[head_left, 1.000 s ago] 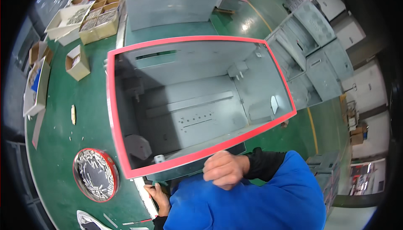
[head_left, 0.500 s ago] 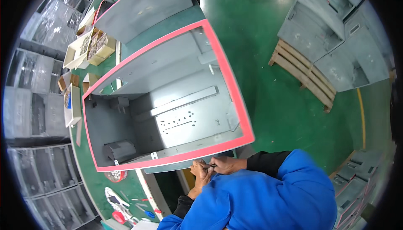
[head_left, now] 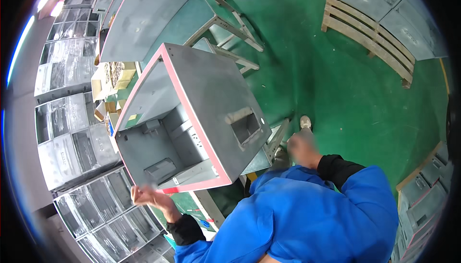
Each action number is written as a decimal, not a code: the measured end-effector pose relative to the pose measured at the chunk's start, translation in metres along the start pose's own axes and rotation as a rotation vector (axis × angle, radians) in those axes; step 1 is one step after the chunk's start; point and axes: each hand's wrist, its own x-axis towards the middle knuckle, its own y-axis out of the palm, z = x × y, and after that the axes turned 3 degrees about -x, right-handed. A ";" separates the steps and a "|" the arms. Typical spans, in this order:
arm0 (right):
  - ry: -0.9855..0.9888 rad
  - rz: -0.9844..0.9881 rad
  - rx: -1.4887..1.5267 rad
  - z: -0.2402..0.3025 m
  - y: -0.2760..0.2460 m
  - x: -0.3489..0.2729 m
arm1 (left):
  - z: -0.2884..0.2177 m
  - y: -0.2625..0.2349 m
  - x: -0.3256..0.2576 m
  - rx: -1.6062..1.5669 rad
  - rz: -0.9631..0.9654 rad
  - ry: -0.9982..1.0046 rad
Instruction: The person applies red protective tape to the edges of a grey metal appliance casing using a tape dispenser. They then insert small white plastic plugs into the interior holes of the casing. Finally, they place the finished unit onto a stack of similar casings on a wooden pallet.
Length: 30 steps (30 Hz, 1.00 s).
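Note:
A grey metal box with a red rim lies tipped on the green worktable, its open side facing left and a rectangular cut-out in its outer wall. My left hand is at the box's lower rim corner, fingers curled against the red edge. My right hand is blurred and hangs off the box's right side above the floor, apart from the box, with nothing visible in it. Blue sleeves with black cuffs cover both my arms.
A second grey box with a red rim lies further back on a table. Cardboard boxes of small parts sit to the left. Stacked grey cabinets line the left side. A wooden pallet with cabinets stands on the green floor.
The view has swung and the box now shows its outer side wall. My hands, together at the front rim before, have parted: left to the rim corner, right out to the side.

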 end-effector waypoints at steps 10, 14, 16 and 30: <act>-0.019 -0.029 0.180 0.021 -0.005 0.059 | -0.012 0.033 0.005 -0.101 0.181 -0.152; -0.052 -0.030 0.265 0.031 0.002 0.082 | -0.013 0.028 0.006 -0.142 0.227 -0.158; 0.052 0.138 0.240 0.042 -0.010 0.091 | -0.014 0.028 0.003 -0.148 0.231 -0.178; -0.524 0.073 -0.180 0.045 -0.021 0.145 | -0.019 0.032 0.006 -0.188 0.265 -0.217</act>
